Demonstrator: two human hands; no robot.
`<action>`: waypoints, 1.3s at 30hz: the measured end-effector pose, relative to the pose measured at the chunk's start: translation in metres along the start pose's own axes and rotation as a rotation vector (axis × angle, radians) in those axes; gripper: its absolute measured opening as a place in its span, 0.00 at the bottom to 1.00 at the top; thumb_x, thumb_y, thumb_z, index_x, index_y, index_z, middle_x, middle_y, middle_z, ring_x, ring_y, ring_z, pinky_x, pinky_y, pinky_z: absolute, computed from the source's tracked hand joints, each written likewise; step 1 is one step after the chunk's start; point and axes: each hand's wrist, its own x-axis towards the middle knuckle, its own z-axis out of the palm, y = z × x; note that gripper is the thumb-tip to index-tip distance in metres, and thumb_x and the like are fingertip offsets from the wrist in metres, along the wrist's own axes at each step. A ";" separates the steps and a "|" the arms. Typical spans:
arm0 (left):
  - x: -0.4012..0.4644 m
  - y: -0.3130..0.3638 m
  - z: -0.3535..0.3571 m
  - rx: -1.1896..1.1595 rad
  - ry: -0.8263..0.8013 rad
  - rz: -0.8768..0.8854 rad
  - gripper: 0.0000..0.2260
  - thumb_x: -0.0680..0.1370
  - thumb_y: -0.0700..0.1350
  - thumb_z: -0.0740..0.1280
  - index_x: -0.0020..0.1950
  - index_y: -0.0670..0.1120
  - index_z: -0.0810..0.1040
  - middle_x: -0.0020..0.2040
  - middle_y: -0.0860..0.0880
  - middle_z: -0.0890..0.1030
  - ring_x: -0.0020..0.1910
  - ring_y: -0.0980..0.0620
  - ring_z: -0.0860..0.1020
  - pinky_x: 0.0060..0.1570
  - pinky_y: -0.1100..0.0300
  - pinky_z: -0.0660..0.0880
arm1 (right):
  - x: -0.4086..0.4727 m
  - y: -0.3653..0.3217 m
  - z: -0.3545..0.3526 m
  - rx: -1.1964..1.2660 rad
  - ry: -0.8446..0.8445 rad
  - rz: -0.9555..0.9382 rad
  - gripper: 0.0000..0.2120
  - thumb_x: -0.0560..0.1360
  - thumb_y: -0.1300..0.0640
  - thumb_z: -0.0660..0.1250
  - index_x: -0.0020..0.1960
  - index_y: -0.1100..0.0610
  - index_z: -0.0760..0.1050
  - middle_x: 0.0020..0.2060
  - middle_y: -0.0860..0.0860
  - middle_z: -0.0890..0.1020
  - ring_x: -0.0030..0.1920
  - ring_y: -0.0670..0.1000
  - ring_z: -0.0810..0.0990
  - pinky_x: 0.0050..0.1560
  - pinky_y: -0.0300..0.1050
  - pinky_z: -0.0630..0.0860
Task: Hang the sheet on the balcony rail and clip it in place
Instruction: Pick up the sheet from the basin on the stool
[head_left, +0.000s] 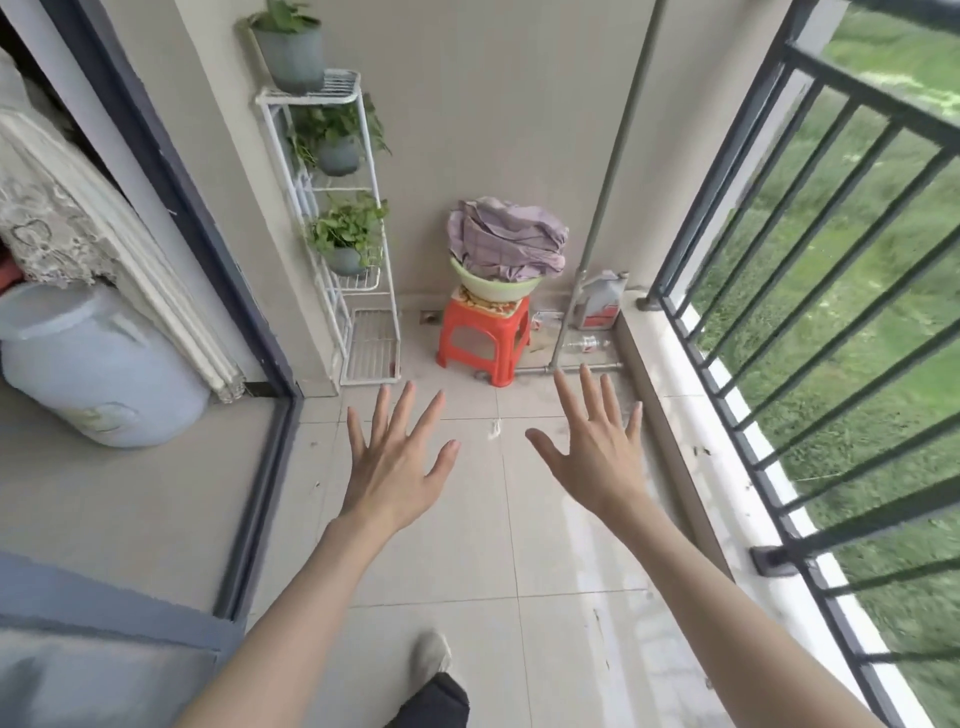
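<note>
- A person stands on a tiled balcony with both arms stretched forward, the left hand (397, 457) and right hand (597, 447) spread flat, fingers straight, grasping nothing.
- The sheet (506, 239), a crumpled lilac bundle, sits heaped in a green basin (496, 288) on a red stool (483, 338) at the far end of the balcony, against the wall and well apart from both hands.
- The dark metal rail (810, 218) runs along the right side, bare of any cloth; grass lies beyond it.
- No clips can be made out anywhere in view.
- At far left, a white rack (332, 208) holds potted plants; a pale blue barrel (98, 364) stands inside the doorway at near left.
- The task appears to be at its very start: the approach to the sheet, with nothing hung or clipped yet.
- The next move likely calls for stepping toward the stool, reaching both hands down into the basin and gathering the bundle before turning right to the rail.
</note>
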 end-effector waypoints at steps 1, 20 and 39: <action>0.023 -0.008 -0.005 -0.006 0.020 0.008 0.33 0.70 0.66 0.38 0.75 0.59 0.49 0.78 0.51 0.45 0.75 0.49 0.37 0.71 0.41 0.35 | 0.019 -0.007 0.001 0.011 0.001 0.004 0.34 0.76 0.37 0.54 0.75 0.44 0.42 0.77 0.50 0.44 0.76 0.53 0.41 0.71 0.63 0.41; 0.398 -0.045 0.030 -0.022 -0.099 0.020 0.33 0.70 0.66 0.38 0.75 0.60 0.45 0.77 0.51 0.44 0.75 0.50 0.36 0.71 0.44 0.34 | 0.392 0.016 0.042 0.082 -0.055 0.063 0.34 0.75 0.36 0.54 0.76 0.44 0.43 0.77 0.48 0.44 0.76 0.53 0.41 0.72 0.62 0.41; 0.736 -0.055 0.120 0.018 -0.324 0.192 0.34 0.70 0.66 0.41 0.75 0.57 0.45 0.77 0.48 0.43 0.71 0.50 0.33 0.69 0.42 0.33 | 0.705 0.093 0.105 0.055 -0.190 0.202 0.41 0.67 0.29 0.40 0.76 0.46 0.46 0.77 0.51 0.47 0.76 0.54 0.42 0.73 0.61 0.42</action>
